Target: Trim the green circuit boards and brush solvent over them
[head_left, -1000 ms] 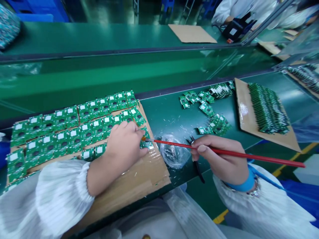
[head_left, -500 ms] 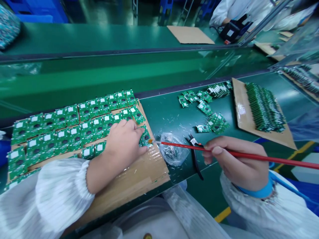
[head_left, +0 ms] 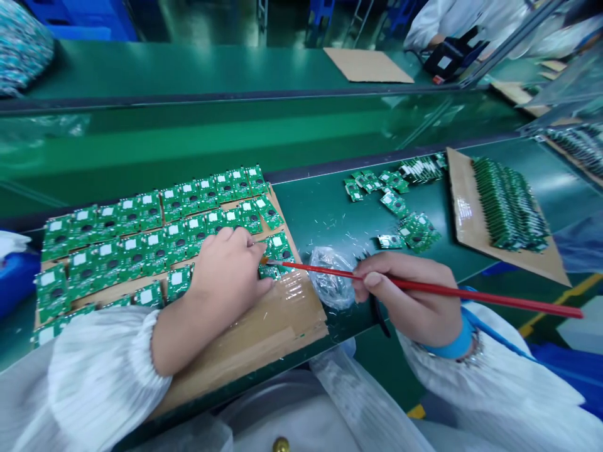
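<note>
Rows of green circuit boards [head_left: 141, 232], each square, matte and set with a white label and a black round part, lie edge to edge on a taped cardboard sheet [head_left: 264, 333] whose glossy tape wrinkles near its 3 o'clock edge. The left hand [head_left: 230, 270] rests palm down on that sheet, fingers curled and pressing a small circuit board [head_left: 279, 250] at its 2 o'clock, just beside the end of the rows. The orange bristle tip of a slim red brush [head_left: 471, 293] touches that board from 3 o'clock. The right hand [head_left: 409, 301] is closed around the lacquered handle in a pen grip, well back from the tip. The stroke probably goes best with light, short passes, the board pinned flat and the fingertips clear of the bristles. A crumpled clear plastic bag [head_left: 332, 285] lies between the hands on the smooth green bench [head_left: 320, 213], among fine wire clippings. Black-handled cutters [head_left: 380, 317] show under the right hand. At 1 o'clock, loose boards [head_left: 405, 220] scatter near boards stacked on edge [head_left: 509, 204].
</note>
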`<state>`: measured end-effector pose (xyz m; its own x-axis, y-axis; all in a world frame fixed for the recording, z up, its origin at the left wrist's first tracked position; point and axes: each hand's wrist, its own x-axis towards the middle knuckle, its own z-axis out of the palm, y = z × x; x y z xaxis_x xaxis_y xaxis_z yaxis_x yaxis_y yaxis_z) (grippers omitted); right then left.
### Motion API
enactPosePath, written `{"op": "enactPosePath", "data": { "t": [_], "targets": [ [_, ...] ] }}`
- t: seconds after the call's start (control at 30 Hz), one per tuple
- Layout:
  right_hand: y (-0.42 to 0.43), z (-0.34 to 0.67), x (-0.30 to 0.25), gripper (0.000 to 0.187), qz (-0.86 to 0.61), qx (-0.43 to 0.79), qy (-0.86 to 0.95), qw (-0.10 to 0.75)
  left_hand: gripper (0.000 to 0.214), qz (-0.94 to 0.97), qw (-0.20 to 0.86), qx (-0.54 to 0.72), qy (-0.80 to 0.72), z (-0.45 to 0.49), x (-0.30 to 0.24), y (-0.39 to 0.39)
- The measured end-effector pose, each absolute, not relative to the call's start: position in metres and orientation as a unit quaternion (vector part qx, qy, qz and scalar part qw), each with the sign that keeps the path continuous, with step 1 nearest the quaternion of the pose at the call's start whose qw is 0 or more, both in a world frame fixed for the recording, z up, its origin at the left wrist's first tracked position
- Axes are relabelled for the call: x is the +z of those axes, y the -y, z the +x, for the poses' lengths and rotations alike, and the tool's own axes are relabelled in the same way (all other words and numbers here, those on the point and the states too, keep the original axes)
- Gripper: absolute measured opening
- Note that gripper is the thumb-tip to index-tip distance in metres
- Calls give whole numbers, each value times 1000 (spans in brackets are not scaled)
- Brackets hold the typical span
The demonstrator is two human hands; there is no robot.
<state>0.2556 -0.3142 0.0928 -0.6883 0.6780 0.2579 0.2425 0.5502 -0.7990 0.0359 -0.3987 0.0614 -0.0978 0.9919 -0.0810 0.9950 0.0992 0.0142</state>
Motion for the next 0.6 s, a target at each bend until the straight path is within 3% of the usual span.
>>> {"op": "enactPosePath", "data": {
  "t": [0.33, 0.6],
  "targets": [
    [318, 262, 105, 16, -239, 348, 874, 238, 37, 680, 32, -20, -732, 35, 61, 400],
    [321, 275, 103, 17, -292, 369, 837, 280, 38, 677, 52, -28, -734, 34, 63, 397]
  ]
}}
